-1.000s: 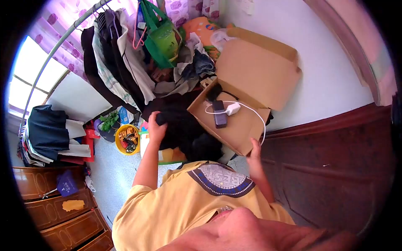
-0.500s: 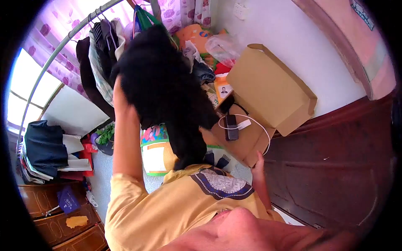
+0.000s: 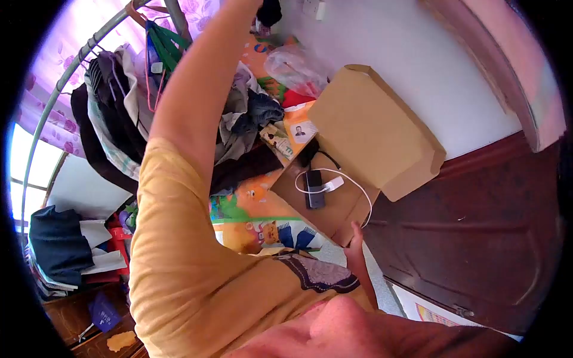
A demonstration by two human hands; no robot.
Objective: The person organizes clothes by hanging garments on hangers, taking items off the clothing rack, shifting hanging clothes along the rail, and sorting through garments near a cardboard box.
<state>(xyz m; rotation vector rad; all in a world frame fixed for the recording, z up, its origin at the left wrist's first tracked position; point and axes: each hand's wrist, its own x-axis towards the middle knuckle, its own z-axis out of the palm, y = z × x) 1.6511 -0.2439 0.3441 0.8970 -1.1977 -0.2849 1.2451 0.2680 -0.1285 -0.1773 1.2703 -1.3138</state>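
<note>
An opened cardboard box (image 3: 352, 210) leans in front of me with its lid (image 3: 377, 128) tipped back. My right hand (image 3: 354, 241) grips its near corner, thumb over the edge. Inside the box lie a black power adapter (image 3: 314, 190) and a white cable (image 3: 362, 190) with a white plug or tag. My left arm (image 3: 200, 83) stretches up and away, and the top edge of the view cuts off the hand. Close to that wrist a bit of black cloth (image 3: 270, 12) shows; whether the hand holds it is hidden.
Crumpled clothes (image 3: 242, 122) and a clear plastic bag (image 3: 296, 68) are heaped on a colourful patterned surface (image 3: 253, 194). Garments hang from a curved metal rail (image 3: 95, 42) at left. A dark wooden panel (image 3: 459, 238) stands at right, beside the white wall.
My left arm has swung up and forward, carrying the black garment from before my chest to the top edge. My right hand has stayed on the box.
</note>
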